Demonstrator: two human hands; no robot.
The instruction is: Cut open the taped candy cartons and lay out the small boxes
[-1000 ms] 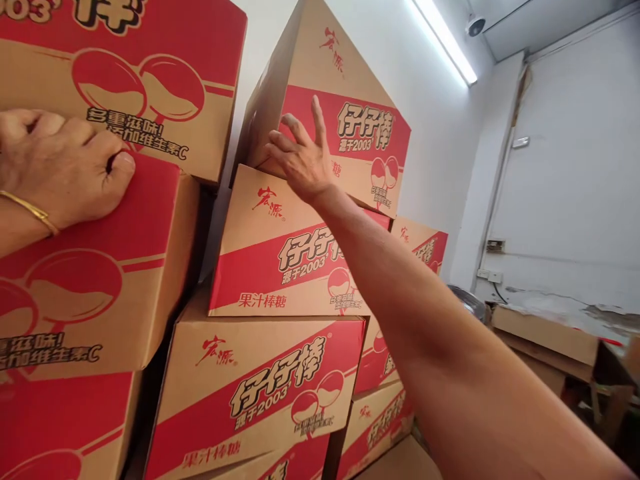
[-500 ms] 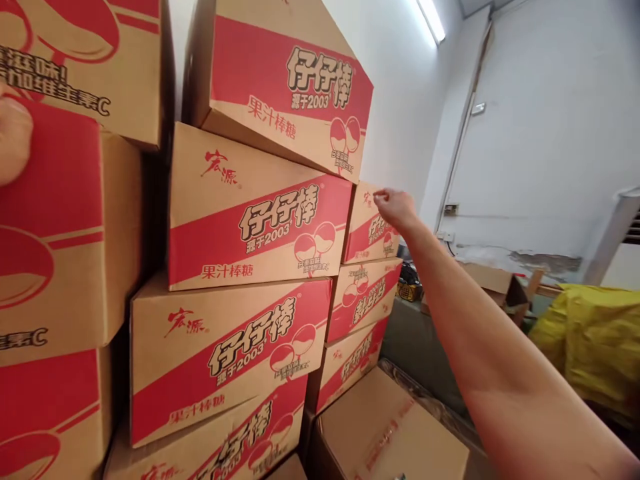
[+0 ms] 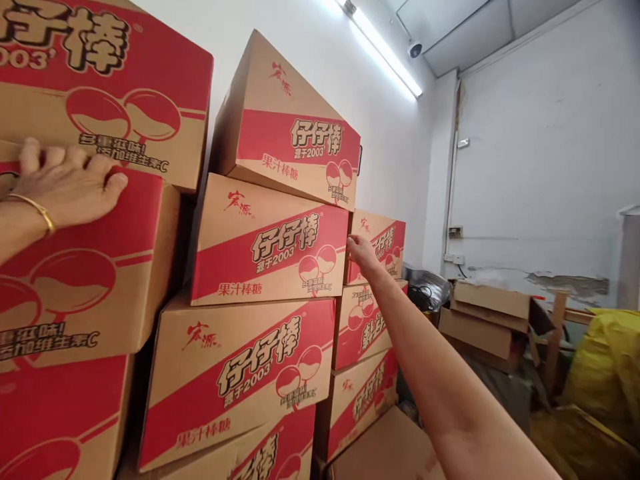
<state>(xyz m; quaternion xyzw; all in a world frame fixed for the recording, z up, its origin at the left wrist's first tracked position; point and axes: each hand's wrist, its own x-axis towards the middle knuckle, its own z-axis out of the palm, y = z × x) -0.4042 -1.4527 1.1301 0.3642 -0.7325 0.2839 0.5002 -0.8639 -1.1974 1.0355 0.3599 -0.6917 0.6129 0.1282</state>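
Left hand (image 3: 70,187): spread, on left carton (image 3: 77,280), top edge. Right hand (image 3: 361,252): bunched, hold unclear; near middle carton (image 3: 270,243), right edge. Risk: skewed upper carton (image 3: 295,140) toppling if middle carton jarred.

Matt cardboard boxes (image 3: 273,248), left and centre; a shiny metal bracelet (image 3: 40,209), far left; rough, flaking wall (image 3: 570,284), right.

From here I see the person's left hand (image 3: 70,180) out toward ten o'clock, back upward, fingers bent and slightly parted, thumb toward three. The right arm (image 3: 440,360) stretches in bare from five o'clock; the right hand's (image 3: 363,253) fingertips are hard to make out.
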